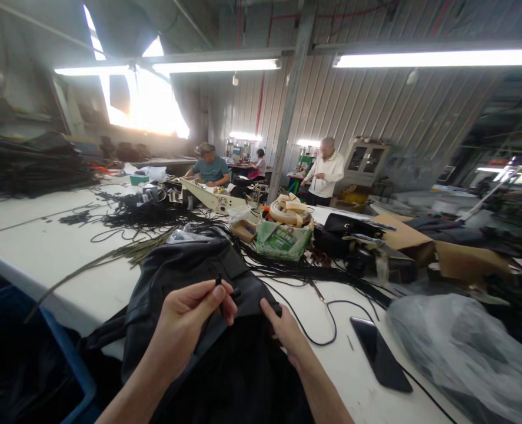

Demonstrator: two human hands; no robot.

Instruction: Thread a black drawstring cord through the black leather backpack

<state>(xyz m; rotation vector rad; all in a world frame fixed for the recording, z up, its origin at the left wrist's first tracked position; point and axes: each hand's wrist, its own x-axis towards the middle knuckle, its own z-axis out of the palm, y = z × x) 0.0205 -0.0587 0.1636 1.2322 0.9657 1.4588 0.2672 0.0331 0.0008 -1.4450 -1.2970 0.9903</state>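
Note:
A black bag, apparently a backpack, lies in front of me over the table edge, its near part dark and hard to make out. Above it, my left hand pinches a thin black cord between thumb and fingers, the short end sticking up. On the bag's right side, my right hand is closed on the edge of the black material, thumb on top. Its other fingers are partly hidden beneath.
On the white table lie a phone, a clear plastic bag and black cords. Behind stands a green box holding tape rolls. A blue bin is at lower left. Several people work farther back.

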